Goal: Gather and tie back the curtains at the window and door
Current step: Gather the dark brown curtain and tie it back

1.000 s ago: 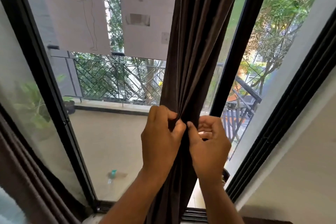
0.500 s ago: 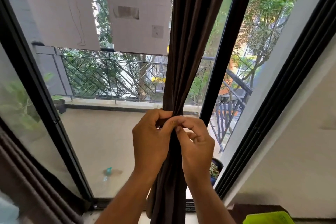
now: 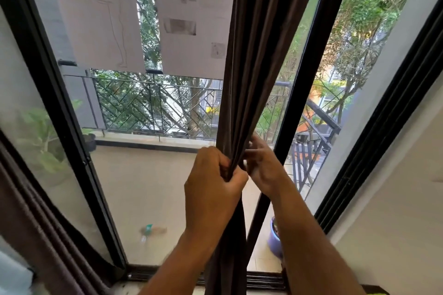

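Observation:
A dark brown curtain hangs gathered into a narrow bunch in front of the glass balcony door. My left hand grips the bunch at its waist, fingers curled round the folds. My right hand is on the far right side of the same bunch, its fingers curled into the folds just above the left hand. A second brown curtain hangs at the lower left edge, loose. No tie-back band is visible.
Black door frames stand left and right of the bunch. Two paper sheets are stuck on the glass. Beyond lie a balcony floor, a metal railing, a blue pot and a white wall at right.
My right hand has slid from the front of the bunch round to its right side and slightly up. The left hand keeps its grip. The camera has shifted a little.

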